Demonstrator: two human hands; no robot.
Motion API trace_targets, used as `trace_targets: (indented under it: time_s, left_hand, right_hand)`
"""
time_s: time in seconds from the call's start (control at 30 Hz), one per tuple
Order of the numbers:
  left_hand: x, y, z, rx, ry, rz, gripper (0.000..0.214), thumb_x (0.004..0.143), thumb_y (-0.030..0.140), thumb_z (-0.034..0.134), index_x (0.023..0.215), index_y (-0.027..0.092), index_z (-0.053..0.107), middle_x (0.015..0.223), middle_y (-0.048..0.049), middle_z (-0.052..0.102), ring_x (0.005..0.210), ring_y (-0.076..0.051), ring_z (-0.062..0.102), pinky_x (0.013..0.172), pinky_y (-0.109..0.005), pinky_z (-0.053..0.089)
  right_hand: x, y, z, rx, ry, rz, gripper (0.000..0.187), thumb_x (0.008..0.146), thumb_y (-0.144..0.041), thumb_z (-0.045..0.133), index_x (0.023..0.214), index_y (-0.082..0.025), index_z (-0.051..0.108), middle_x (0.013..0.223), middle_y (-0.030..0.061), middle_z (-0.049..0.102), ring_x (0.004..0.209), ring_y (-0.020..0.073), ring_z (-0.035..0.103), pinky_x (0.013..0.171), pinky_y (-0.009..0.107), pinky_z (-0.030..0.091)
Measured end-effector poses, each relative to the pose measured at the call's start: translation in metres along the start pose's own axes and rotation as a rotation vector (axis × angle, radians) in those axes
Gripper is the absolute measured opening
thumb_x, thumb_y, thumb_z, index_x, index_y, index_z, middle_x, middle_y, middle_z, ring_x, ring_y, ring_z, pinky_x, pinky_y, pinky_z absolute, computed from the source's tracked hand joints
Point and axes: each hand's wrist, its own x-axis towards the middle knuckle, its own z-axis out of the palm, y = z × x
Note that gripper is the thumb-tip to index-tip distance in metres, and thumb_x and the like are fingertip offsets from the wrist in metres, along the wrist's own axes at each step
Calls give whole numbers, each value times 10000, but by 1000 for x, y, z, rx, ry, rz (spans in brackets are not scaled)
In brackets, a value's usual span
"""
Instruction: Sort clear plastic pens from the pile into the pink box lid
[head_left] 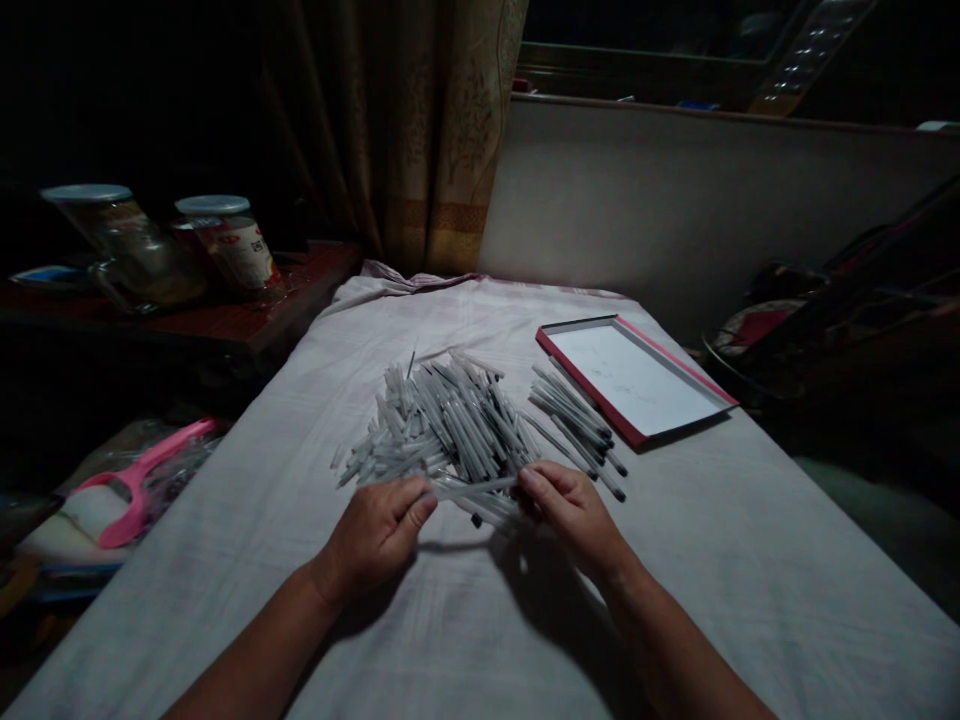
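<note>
Stretched between my two hands is a clear, slim pen [474,488], held nearly level just above the cloth. My left hand [381,525] pinches its left end between thumb and fingers. At the other end, my right hand [571,508] closes its fingertips on the pen; its lower fingers are in shadow. Right behind the hands lies a loose heap of clear pens [457,415], several with black ends. A smaller, more aligned bunch of pens [574,415] lies to the right, black ends pointing towards me.
A shallow red-edged box lid [589,393] with a white inside sits at the right of the cloth-covered table [750,580]. Jars [236,250] stand on a dark red side table at left. Below it is a pink handled object [139,490]. A curtain [450,150] hangs behind.
</note>
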Motion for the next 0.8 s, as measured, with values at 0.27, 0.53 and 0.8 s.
trace_targets:
  time_s: [0.27, 0.53, 0.8]
  left_hand:
    - [10, -20, -27, -643, 245, -461, 493, 836, 672, 483, 662, 211, 462, 467, 90, 290, 378, -69, 252, 365, -188, 240]
    - [25, -35, -8, 271, 450, -145, 464, 949, 420, 412, 1310, 185, 584, 994, -66, 652, 925, -201, 625, 857, -330, 493]
    - [29, -52, 4, 615, 325, 20, 467, 974, 356, 397, 1404, 191, 477, 1276, -133, 599, 1196, -267, 554, 1000, -426, 426]
  right_hand:
    - [4, 11, -41, -107, 473, -200, 277, 823, -403, 658, 988, -194, 736, 671, 23, 684, 567, 148, 591, 526, 262, 477]
    - [24, 26, -4, -760, 400, -417, 276, 901, -311, 543, 1042, -205, 755, 908, 97, 758, 796, 222, 692, 761, 333, 527]
    - [18, 31, -34, -1019, 415, -327, 278, 930, -289, 495, 927, -199, 758, 888, 78, 726, 776, 199, 676, 686, 287, 476]
